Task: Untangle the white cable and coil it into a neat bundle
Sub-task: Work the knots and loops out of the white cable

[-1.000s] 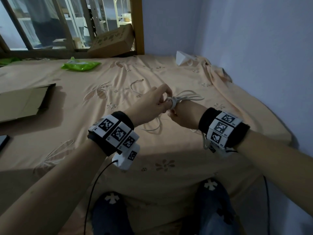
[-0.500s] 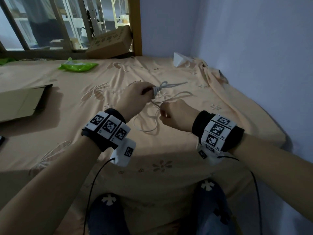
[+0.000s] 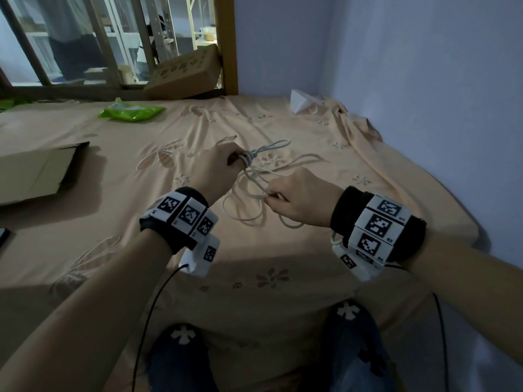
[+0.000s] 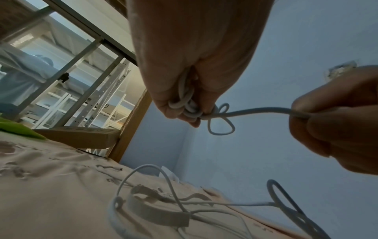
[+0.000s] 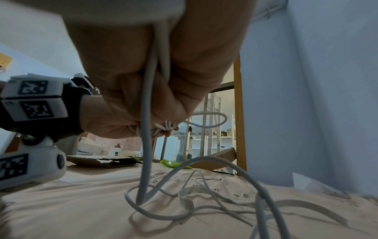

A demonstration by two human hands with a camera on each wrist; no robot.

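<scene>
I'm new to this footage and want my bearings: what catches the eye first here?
First, the two hands at mid-frame over the bed: the left hand grips a knotted clump of the white cable, while the right hand pinches a strand leading from it. Slack loops trail onto the sheet between them. Next, the green packet stands out far left.

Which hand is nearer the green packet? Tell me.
Left. The left hand grips the white cable below and right of the green packet; the right hand is farther right.
</scene>
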